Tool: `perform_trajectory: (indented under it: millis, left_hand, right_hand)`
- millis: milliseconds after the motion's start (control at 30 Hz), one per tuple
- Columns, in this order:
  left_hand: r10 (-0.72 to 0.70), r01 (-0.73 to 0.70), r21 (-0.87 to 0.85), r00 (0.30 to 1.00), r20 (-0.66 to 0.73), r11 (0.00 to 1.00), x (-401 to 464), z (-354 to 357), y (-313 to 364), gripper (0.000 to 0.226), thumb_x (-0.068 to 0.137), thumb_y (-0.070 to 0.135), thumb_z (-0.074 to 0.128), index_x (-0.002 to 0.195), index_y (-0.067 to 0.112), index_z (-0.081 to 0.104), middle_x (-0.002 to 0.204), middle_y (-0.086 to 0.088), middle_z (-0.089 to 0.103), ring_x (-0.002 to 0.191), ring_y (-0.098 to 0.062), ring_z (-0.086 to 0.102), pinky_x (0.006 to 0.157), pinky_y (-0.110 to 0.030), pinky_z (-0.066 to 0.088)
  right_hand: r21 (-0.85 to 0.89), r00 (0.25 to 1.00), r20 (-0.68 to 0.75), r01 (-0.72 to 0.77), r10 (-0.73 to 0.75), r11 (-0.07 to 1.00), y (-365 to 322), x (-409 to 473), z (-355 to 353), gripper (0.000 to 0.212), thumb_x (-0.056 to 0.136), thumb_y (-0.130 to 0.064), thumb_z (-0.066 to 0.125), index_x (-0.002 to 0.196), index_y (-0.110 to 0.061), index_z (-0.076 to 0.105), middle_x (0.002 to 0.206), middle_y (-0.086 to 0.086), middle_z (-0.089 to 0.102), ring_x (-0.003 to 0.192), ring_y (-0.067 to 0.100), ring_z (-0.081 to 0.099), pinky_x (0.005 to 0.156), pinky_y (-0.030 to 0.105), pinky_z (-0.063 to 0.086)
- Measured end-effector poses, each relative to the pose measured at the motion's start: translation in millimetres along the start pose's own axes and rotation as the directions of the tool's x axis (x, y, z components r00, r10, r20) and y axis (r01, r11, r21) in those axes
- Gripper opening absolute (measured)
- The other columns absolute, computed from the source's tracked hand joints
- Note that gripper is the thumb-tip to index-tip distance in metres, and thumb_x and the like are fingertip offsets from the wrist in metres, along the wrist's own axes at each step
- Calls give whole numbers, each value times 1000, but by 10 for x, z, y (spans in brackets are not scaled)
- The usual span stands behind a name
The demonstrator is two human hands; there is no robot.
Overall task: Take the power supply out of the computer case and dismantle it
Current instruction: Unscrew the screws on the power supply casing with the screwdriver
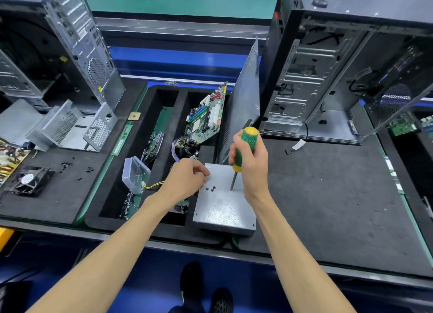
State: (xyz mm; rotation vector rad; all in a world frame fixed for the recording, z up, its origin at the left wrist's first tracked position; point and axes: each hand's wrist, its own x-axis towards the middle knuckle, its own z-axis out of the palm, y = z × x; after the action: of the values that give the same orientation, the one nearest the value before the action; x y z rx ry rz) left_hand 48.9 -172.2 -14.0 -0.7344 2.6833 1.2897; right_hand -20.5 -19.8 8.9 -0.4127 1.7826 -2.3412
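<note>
A black-matted desk carries everything. At its far right corner an open computer case stands upright, its bare metal interior facing the camera, and a dark side panel leans just beside its left edge. A second case stands at the far left corner, with an opened metal housing lying in front of it. In the middle of the desk a black foam tray with long compartments runs from the near edge toward the back; a green motherboard stands tilted in its right compartment and a clear plastic box sits tilted near the tray's middle. A black fan lies near the left edge.

The grey power supply lies flat at the near edge of the desk, just right of the tray, well apart from the case on the right. The right hand grips a green and yellow screwdriver, held nearly upright with its tip touching the top plate of the power supply. The left hand rests at the plate's far left corner, fingers curled as if pinching something small; I cannot tell what. Three small black screws lie loose on the plate, between the hands.
</note>
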Motion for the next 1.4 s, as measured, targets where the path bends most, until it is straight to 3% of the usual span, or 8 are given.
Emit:
perform_trajectory:
  millis: [167, 400, 500, 667, 833, 967, 1267, 1400]
  left_hand:
    - [144, -146, 27, 987, 76, 989, 190, 9, 249, 31, 89, -3, 56, 87, 19, 77, 88, -1, 74, 87, -19, 70, 84, -37, 57]
    - [331, -347, 16, 908, 257, 938, 523, 226, 514, 21, 91, 1, 63, 97, 15, 77, 88, 7, 72, 84, -2, 65, 76, -6, 47]
    - [369, -397, 23, 871, 325, 917, 636, 325, 568, 21, 92, 2, 62, 101, 14, 77, 88, 7, 71, 82, -2, 64, 78, -10, 47]
    - [398, -439, 20, 832, 388, 898, 762, 434, 577, 26, 89, 4, 58, 97, 16, 79, 80, 13, 70, 71, 4, 61, 64, -3, 41]
    - [423, -478, 29, 803, 420, 878, 813, 470, 603, 27, 90, 4, 57, 100, 18, 78, 89, 12, 72, 85, -1, 65, 77, -7, 44]
    - [434, -496, 41, 795, 425, 867, 831, 489, 608, 28, 91, 5, 57, 98, 20, 79, 84, 16, 68, 77, 9, 60, 67, 2, 39]
    - [440, -503, 42, 791, 426, 863, 831, 518, 599, 31, 91, 4, 55, 100, 19, 81, 91, 14, 72, 86, -1, 64, 75, -4, 41]
    - [451, -509, 31, 788, 418, 860, 838, 531, 591, 32, 90, 3, 55, 99, 20, 80, 86, 16, 70, 78, 10, 61, 69, 2, 38]
  right_hand:
    - [5, 989, 45, -141, 141, 990, -17, 54, -107, 18, 93, -34, 65, 86, -19, 57, 64, -1, 49, 58, 16, 45, 59, 28, 41]
    - [63, 992, -111, -56, 63, 996, -222, 157, -277, 38, 90, -58, 54, 83, -21, 56, 63, 0, 43, 59, 19, 37, 58, 35, 26]
    - [37, 987, -164, 0, 6, 999, -275, 211, -296, 40, 93, -59, 50, 83, -21, 56, 63, 1, 43, 61, 21, 35, 57, 33, 26]
    - [-83, 974, -224, 21, -39, 996, -243, 233, -265, 38, 91, -58, 49, 83, -21, 56, 62, 2, 44, 62, 23, 36, 55, 33, 26]
    - [-136, 961, -271, 23, -60, 990, -172, 200, -263, 44, 92, -57, 49, 87, -14, 56, 62, 5, 46, 63, 24, 38, 55, 31, 31]
    - [-113, 954, -286, 65, -95, 992, -204, 218, -269, 34, 94, -55, 49, 83, -24, 59, 62, 1, 46, 61, 21, 39, 54, 26, 33]
    - [-112, 955, -279, 70, -99, 991, -130, 253, -289, 38, 94, -56, 49, 85, -21, 58, 61, 0, 46, 60, 20, 38, 57, 31, 31]
    - [-109, 962, -256, 70, -96, 992, -118, 234, -294, 39, 95, -55, 49, 84, -19, 57, 61, 0, 44, 59, 20, 36, 56, 32, 30]
